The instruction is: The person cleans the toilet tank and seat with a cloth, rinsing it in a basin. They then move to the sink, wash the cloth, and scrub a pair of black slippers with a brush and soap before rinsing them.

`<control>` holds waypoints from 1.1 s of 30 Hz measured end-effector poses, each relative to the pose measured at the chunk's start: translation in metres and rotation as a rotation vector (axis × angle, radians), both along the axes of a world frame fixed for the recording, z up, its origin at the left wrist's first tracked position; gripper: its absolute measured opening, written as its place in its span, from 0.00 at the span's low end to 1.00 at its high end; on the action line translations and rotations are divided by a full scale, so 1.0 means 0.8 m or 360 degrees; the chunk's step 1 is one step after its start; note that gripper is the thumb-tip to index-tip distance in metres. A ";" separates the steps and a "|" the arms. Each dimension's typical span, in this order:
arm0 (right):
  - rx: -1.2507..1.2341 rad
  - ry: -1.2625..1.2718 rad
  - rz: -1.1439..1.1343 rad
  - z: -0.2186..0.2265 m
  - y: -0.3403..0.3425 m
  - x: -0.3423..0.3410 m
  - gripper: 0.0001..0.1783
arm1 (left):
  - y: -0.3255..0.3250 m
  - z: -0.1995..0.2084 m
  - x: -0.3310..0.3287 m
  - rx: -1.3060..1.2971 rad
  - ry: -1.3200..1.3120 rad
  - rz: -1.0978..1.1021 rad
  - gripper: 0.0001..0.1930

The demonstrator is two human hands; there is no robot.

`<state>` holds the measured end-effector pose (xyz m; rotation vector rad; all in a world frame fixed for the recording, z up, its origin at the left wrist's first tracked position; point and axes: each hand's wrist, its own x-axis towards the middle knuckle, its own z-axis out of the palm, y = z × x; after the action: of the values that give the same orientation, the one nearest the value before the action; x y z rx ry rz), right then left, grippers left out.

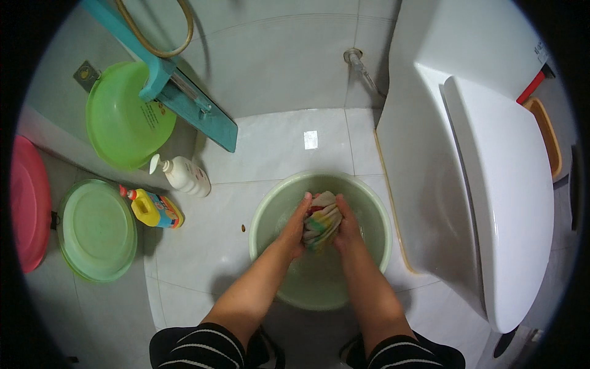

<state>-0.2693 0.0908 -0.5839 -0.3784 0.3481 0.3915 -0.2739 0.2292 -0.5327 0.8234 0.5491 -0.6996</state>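
A: Where is the cloth (pixel 322 218)?

B: Bunched between the two hands, within the rim of the round pale-green basin (pixel 376 243) as seen from above. It lies nearer the far edge than the near one. Whether it touches the bottom, I can't tell.

A: And the grip?

B: The left hand (pixel 296 229) is curled around the cloth's left side, the right hand (pixel 348 227) around its right. Both are partly closed, with the cloth filling the gap between them. The fingers underneath are hidden.

A: How much room have they sideways?

B: Some on both sides: basin wall shows left of the left hand and right of the right. The forearms cross the near part of the rim.

A: Outside the basin?

B: The right is tighter. The toilet (pixel 430 184) stands just beside it, with a brownish strip (pixel 394 224) along its base. To the left, a wider stretch of floor tile (pixel 215 246) separates the basin from the yellow bottle (pixel 146 208) and the white pump bottle (pixel 187 176). Beyond the far rim, more tile runs to the wall, with a small whitish square (pixel 311 139) on it.
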 end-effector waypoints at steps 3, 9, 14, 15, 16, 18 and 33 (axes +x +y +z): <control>-0.0513 -0.0137 0.0000 0.009 0.004 0.010 0.14 | 0.005 -0.009 -0.007 -0.0027 0.0008 -0.0072 0.38; -0.0873 -0.0380 0.0278 0.054 0.019 0.020 0.13 | 0.036 -0.024 -0.029 -0.0400 0.0110 -0.0251 0.38; -0.1785 -0.0445 0.0260 0.022 0.007 0.031 0.15 | 0.024 -0.007 -0.009 0.0248 -0.0175 -0.0944 0.34; -0.1814 -0.0412 0.0249 0.016 0.004 0.028 0.15 | 0.015 0.006 -0.007 0.0400 -0.0220 -0.1007 0.32; -0.1839 -0.0387 0.0243 0.018 0.004 0.027 0.15 | 0.009 0.014 -0.006 0.0557 -0.0267 -0.1061 0.30; -0.1910 -0.0377 0.0216 0.022 0.006 0.025 0.14 | 0.004 0.008 -0.003 0.0787 -0.0280 -0.1110 0.27; -0.3189 -0.0560 0.0520 -0.011 -0.002 0.024 0.14 | -0.002 -0.032 -0.035 0.2261 -0.0910 -0.0910 0.35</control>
<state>-0.2501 0.0893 -0.5929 -2.4503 0.2204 0.1518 -0.3020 0.2274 -0.5582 2.4844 0.2033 -0.4580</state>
